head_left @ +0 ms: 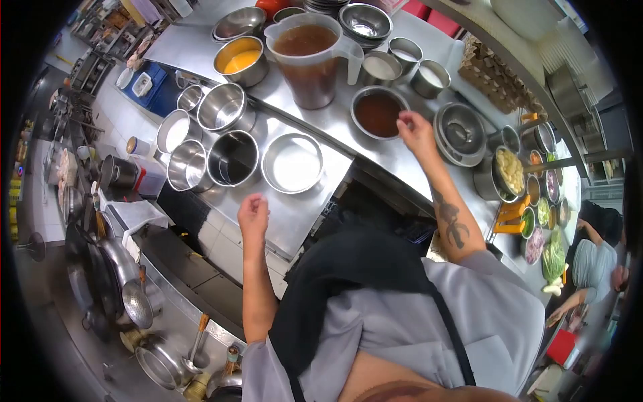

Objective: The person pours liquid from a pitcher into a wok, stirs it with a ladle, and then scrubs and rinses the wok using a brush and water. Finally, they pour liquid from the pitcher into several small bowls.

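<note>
My right hand (415,130) has its thumb and fingers pinched at the right rim of a metal bowl of dark brown liquid (378,115). In front of my body my left hand (253,218) is loosely curled, and I see nothing in it. Nearest to it are a metal pot with a dark inside (232,159) and a wide metal bowl of white contents (293,164). Behind the brown liquid stands a large clear plastic jug (311,74), nearly full of brown liquid. A metal pot of orange-yellow liquid (240,62) is left of the jug.
Several metal pots (224,107) crowd the counter's left. Small pots of white contents (431,78) stand behind, near stacked egg trays (492,74). At right are stacked bowls (461,134) and chopped vegetables. A ladle (198,342) lies lower left. Another person (593,261) is far right.
</note>
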`<state>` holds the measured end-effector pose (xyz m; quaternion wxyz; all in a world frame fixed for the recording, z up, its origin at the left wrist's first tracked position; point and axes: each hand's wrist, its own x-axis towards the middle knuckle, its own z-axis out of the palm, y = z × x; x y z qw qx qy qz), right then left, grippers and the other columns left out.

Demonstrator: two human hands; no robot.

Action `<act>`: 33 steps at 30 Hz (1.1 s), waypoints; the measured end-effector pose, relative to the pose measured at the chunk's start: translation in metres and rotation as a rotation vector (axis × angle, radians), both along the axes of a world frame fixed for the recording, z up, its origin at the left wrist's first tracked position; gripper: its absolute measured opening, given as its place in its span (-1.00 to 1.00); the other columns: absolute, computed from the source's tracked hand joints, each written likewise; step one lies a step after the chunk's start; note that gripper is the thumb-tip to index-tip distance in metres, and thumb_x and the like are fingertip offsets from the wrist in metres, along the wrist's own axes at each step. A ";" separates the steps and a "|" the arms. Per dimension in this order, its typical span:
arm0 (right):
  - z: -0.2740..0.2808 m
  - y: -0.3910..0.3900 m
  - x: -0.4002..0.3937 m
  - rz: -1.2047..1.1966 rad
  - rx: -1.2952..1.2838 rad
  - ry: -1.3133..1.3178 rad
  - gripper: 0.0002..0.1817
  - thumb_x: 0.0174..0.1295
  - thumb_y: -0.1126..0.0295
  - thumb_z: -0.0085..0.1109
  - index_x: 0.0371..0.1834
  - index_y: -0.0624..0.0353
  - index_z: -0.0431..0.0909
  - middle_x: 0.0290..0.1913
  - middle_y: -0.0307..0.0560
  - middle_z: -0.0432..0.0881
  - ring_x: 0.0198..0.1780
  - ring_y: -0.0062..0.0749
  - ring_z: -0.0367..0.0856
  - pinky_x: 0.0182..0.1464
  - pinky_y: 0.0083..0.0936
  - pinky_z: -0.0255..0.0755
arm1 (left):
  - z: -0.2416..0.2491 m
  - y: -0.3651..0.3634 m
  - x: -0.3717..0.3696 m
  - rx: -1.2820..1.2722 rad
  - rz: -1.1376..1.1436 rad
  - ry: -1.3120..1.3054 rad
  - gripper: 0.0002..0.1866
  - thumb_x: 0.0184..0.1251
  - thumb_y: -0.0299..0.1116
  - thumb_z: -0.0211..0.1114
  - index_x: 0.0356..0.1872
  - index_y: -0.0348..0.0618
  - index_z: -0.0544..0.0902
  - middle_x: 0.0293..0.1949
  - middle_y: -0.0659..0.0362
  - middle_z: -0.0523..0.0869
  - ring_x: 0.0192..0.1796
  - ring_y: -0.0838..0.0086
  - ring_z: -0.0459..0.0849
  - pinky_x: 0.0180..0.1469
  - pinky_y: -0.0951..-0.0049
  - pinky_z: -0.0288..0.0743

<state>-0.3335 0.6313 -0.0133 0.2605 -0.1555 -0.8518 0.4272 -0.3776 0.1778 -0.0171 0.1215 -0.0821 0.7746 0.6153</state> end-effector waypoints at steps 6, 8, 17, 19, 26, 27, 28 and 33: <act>0.082 0.005 -0.141 0.105 0.645 0.536 -0.37 0.08 0.01 0.42 0.04 0.31 0.55 -0.12 -0.01 0.64 -0.39 -0.39 0.62 -0.28 -0.49 0.51 | 0.020 0.044 -0.010 0.026 -0.148 0.117 -0.74 0.28 -0.37 0.31 -0.03 -0.17 0.61 -0.33 0.25 0.68 -0.38 0.59 0.60 -0.41 0.58 0.45; 0.101 -0.008 -0.153 0.258 0.159 0.106 -0.38 0.04 -0.05 0.45 -0.06 0.29 0.58 -0.25 -0.08 0.63 -0.40 -0.44 0.57 -0.32 -0.49 0.46 | 0.021 0.046 -0.009 0.011 -0.186 0.144 -0.74 0.29 -0.36 0.31 -0.03 -0.17 0.61 -0.31 0.25 0.69 -0.38 0.60 0.60 -0.42 0.59 0.44; 0.100 -0.031 -0.163 0.287 -0.161 0.139 -0.41 -0.05 -0.10 0.51 -0.29 0.26 0.61 -0.44 -0.17 0.60 -0.40 -0.53 0.50 -0.36 -0.52 0.38 | 0.063 0.065 -0.047 -0.002 -0.209 0.260 -0.70 0.30 -0.44 0.31 0.02 -0.28 0.59 -0.17 0.17 0.68 -0.13 0.55 0.63 -0.05 0.56 0.50; 0.091 -0.028 -0.170 0.292 -0.170 0.155 -0.43 -0.04 -0.08 0.51 -0.30 0.26 0.60 -0.45 -0.17 0.59 -0.41 -0.53 0.50 -0.36 -0.53 0.38 | 0.063 0.080 -0.055 0.036 -0.238 0.310 -0.69 0.26 -0.45 0.32 0.01 -0.30 0.60 -0.26 0.20 0.66 -0.25 0.60 0.59 -0.18 0.59 0.48; 0.100 -0.004 -0.174 0.315 -0.130 -0.002 -0.41 -0.01 -0.09 0.48 -0.31 0.25 0.52 -0.44 -0.11 0.55 -0.39 -0.48 0.50 -0.35 -0.48 0.39 | 0.058 0.118 -0.048 0.025 -0.357 0.276 -0.64 0.26 -0.43 0.32 0.07 -0.29 0.58 -0.24 0.19 0.66 -0.27 0.59 0.58 -0.26 0.59 0.48; 0.097 0.002 -0.176 0.326 -0.103 0.044 -0.44 0.02 -0.06 0.48 -0.31 0.23 0.51 -0.44 -0.15 0.54 -0.39 -0.53 0.47 -0.36 -0.51 0.37 | 0.055 0.120 -0.046 0.027 -0.362 0.273 -0.64 0.26 -0.43 0.32 0.07 -0.28 0.58 -0.23 0.19 0.66 -0.27 0.59 0.58 -0.26 0.59 0.48; 0.096 0.008 -0.179 0.342 -0.075 0.091 -0.47 0.04 -0.04 0.48 -0.30 0.21 0.50 -0.44 -0.19 0.53 -0.39 -0.57 0.45 -0.37 -0.54 0.35 | 0.052 0.121 -0.044 0.017 -0.363 0.268 -0.64 0.26 -0.43 0.33 0.07 -0.28 0.58 -0.23 0.18 0.66 -0.27 0.59 0.58 -0.26 0.58 0.47; 0.087 0.022 -0.192 0.324 -0.062 0.094 -0.36 0.01 -0.15 0.44 -0.28 0.28 0.50 -0.38 -0.01 0.57 -0.31 -0.37 0.54 -0.28 -0.41 0.43 | 0.045 0.119 -0.038 0.026 -0.357 0.258 -0.64 0.26 -0.43 0.33 0.07 -0.27 0.58 -0.22 0.18 0.66 -0.27 0.59 0.57 -0.23 0.58 0.47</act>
